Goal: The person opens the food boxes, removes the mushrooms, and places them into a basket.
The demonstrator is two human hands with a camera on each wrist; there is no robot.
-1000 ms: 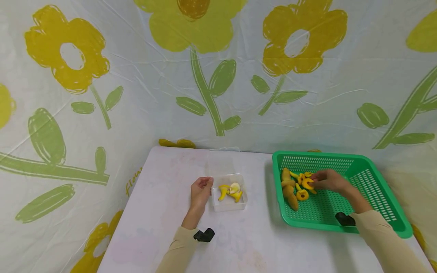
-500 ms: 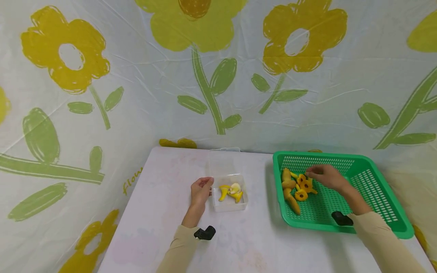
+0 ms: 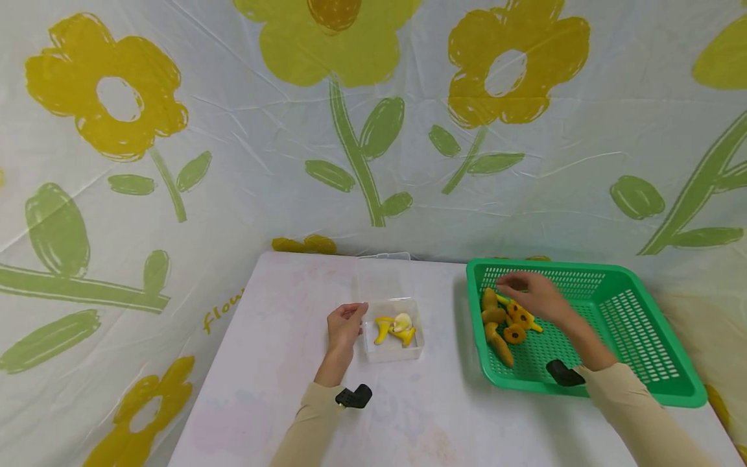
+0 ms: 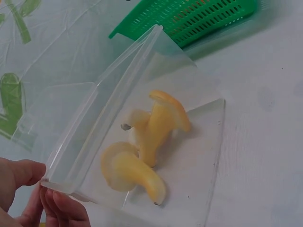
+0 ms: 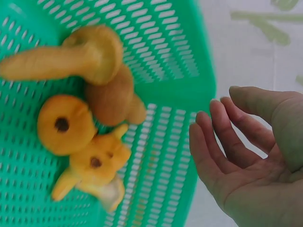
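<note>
A sheet printed with yellow flowers and green stems hung behind and beside the pale worktop. On the worktop's right side sat a green basket with slotted walls. Left of it, well apart, stood a clear box, its see-through lid folded back on the far side.

The left hand pinched the edge of the box between thumb and fingers. The right hand was above the far left part of the basket, fingers loosely bent, thumb apart from them, gripping nothing.

At least two brown mushrooms lay against the basket's left wall, below that hand and clear of its fingers. Yellow mushrooms were bunched beside them, also under the hand and untouched. Smaller-looking pale yellow mushrooms rested on the box's floor, just right of the left hand, apart from its fingertips; one was partly hidden behind another.
</note>
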